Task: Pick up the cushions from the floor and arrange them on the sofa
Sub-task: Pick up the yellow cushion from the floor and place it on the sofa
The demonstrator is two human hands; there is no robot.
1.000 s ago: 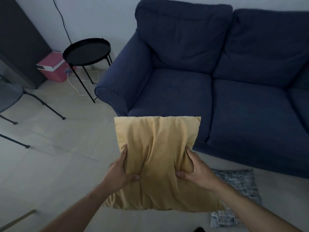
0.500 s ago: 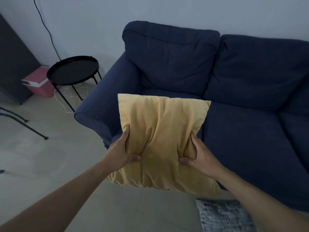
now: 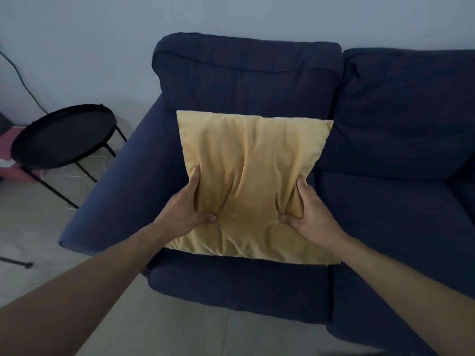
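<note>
Nearest the camera, two bare forearms reach forward from the bottom corners, and between them both hands grip a mustard-yellow cushion [image 3: 253,186]. The left hand [image 3: 183,211] clamps the cushion's left edge, its fingers running up along the side and its thumb pressed into the front fabric; the right hand [image 3: 309,215] does the same on the right edge, thumb dug into a fold, so the cloth bunches and creases between the two thumbs. Both hands are closed firmly around the cushion rather than spread. The cushion stands roughly upright over the leftmost seat of the dark blue sofa [image 3: 401,206], its top edge overlapping the back cushion; whether its lower edge touches the seat cannot be told. Compared with half a second ago, the cushion has gone from in front of the sofa's edge to above the seat, and the patterned cushion on the floor has dropped out of view. Farther left, beyond the armrest, stands a round black side table [image 3: 63,136], with a pink box [image 3: 7,170] partly hidden behind it against the pale wall.
</note>
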